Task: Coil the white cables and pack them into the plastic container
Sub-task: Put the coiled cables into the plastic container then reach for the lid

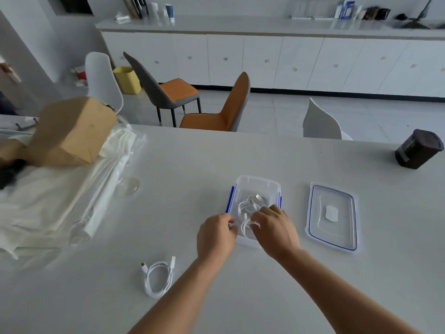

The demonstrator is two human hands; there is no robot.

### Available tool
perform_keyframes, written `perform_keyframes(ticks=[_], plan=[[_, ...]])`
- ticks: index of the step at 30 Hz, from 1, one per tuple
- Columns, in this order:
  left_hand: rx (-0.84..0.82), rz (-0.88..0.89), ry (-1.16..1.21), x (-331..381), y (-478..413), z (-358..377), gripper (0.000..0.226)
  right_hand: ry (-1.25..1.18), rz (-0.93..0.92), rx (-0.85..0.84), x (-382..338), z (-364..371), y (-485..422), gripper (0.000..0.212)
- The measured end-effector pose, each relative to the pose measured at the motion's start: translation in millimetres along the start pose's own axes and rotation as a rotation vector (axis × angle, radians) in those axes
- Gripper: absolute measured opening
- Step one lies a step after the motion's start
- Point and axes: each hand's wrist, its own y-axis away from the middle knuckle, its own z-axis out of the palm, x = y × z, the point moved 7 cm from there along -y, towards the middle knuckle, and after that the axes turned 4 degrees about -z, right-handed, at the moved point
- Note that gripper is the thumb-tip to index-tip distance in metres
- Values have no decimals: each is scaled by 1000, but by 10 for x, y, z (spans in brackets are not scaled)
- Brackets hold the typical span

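Observation:
A clear plastic container (256,183) with blue side clips stands open on the white table. Inside it lies a coiled white cable (249,204) with a USB plug showing. My left hand (215,235) and my right hand (274,227) are both over the container's near end, fingers pinched on a second white cable coil (244,226) held between them. Another white cable (157,278) lies loosely coiled on the table to the near left, apart from both hands.
The container's lid (333,216) lies flat to the right. A dark jar (417,149) stands at the far right. A cardboard box (72,131) and folded white sheets in plastic (60,201) fill the left side. Chairs stand beyond the table's far edge.

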Motion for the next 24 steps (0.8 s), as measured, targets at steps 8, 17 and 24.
perform_keyframes(ticks=[8, 17, 24], plan=[[116, -187, -24, -1202, 471, -515, 19, -284, -80, -123, -913, 93, 267, 10], [103, -506, 0, -2223, 733, -808, 15, -531, 338, -514, -1502, 876, 462, 21], [15, -548, 43, -2388, 674, -664, 44, -423, 424, -553, -1832, 1084, 417, 44]])
